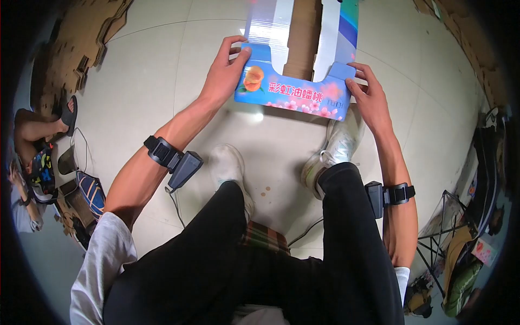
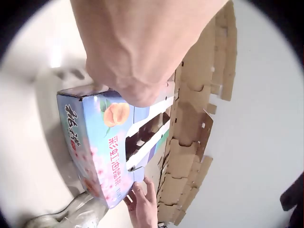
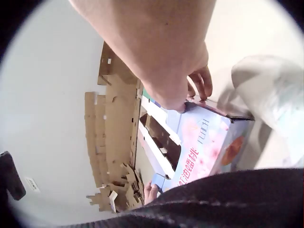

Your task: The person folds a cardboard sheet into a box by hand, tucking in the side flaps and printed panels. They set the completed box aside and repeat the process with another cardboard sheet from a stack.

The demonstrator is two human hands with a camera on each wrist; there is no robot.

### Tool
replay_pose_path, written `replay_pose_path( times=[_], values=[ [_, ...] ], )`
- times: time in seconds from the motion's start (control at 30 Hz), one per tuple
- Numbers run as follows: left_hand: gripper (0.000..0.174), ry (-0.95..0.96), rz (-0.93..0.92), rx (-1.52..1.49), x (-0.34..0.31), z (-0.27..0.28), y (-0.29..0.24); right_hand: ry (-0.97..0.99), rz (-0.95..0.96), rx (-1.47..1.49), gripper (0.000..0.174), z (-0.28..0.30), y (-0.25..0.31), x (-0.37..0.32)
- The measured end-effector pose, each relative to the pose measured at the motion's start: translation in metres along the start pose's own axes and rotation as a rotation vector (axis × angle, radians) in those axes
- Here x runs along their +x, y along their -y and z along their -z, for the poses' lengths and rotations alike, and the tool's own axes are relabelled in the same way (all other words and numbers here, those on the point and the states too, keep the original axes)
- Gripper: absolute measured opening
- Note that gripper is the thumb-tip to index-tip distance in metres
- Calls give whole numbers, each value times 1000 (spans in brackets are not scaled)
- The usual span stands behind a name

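Note:
A blue and pink printed cardboard box (image 1: pixel 295 97) lies in front of my feet, its peach picture and red lettering turned toward me. Brown cardboard shows through the long gap between its white inner flaps. At the near left corner my left hand (image 1: pixel 221 73) grips the box, thumb on the blue flap and fingers over the side. My right hand (image 1: pixel 372 103) holds the near right corner in the same way. The left wrist view shows the lettered front wall of the box (image 2: pixel 76 128), with the left fingertips hidden behind the hand.
My shoes (image 1: pixel 227 165) stand close to the near side of the box on the tiled floor (image 1: pixel 162 70). Flattened brown cardboard (image 1: pixel 70 49) is stacked at the far left. Another person's sandalled foot (image 1: pixel 69 115) is at left. A thin black-legged stand (image 1: pixel 433 244) is at right.

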State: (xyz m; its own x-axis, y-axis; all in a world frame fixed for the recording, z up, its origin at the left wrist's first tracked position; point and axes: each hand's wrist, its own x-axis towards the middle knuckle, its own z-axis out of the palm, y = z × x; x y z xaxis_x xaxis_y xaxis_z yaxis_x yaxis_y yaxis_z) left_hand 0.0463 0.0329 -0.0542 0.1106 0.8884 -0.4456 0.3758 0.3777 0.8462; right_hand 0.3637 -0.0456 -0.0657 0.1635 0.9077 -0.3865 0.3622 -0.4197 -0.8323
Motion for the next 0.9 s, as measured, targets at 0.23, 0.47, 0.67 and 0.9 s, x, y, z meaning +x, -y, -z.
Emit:
replay_pose_path(
  times=[0.23,0.47,0.67,0.9],
  values=[
    [29,4,-308,219,35,-5,32,36,-3,9,43,3,-11,19],
    [34,-4,-214,294,34,1,29,174,-113,69,40,2,-11,10],
    [67,104,-173,96,49,5,53,172,-193,212,38,-15,-22,-17],
    [79,269,-34,103,30,17,58,331,-255,187,28,2,-15,-31]
  ],
)
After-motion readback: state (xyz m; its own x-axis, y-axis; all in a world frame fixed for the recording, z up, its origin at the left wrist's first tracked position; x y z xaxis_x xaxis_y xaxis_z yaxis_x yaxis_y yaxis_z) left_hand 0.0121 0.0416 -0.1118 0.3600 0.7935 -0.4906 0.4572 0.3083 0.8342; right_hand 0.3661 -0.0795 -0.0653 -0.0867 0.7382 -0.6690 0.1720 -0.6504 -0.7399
